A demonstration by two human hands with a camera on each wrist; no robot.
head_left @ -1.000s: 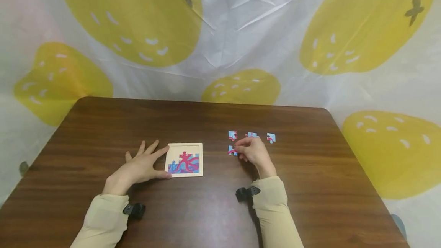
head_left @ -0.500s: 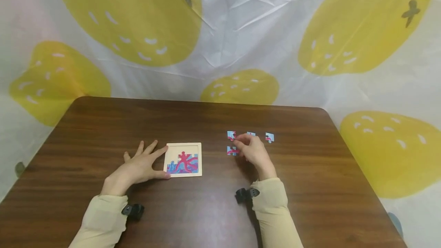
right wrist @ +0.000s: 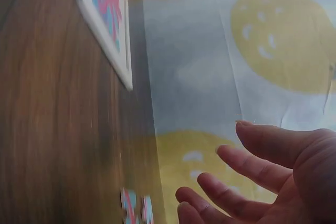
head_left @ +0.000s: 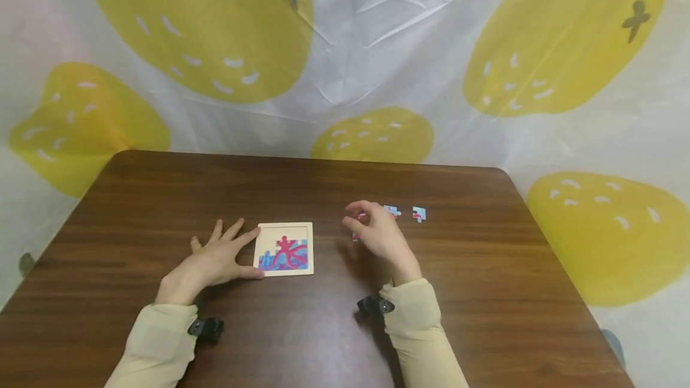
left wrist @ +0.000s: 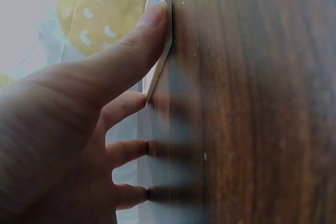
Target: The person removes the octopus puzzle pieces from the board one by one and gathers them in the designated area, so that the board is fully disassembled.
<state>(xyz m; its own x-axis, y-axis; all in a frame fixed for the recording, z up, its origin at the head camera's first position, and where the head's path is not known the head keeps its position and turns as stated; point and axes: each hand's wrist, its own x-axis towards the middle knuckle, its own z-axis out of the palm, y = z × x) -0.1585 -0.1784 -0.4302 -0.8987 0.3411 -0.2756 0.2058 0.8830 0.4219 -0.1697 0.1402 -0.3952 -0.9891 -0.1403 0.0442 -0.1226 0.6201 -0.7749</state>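
On the bench (head_left: 307, 334), right hand (head_left: 381, 237) has its grip apart by the loose pieces (head_left: 421, 214), left hand (head_left: 211, 263) spread against the frame (head_left: 310, 256); I'd pinch one by its edges

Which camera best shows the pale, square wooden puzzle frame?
The head view: it shows the pale, square wooden puzzle frame nearly whole, from above. In the left wrist view only a thin, edge-on part shows, partly behind the thumb of the left hand; the right wrist view shows it slantwise, cut off at the top.
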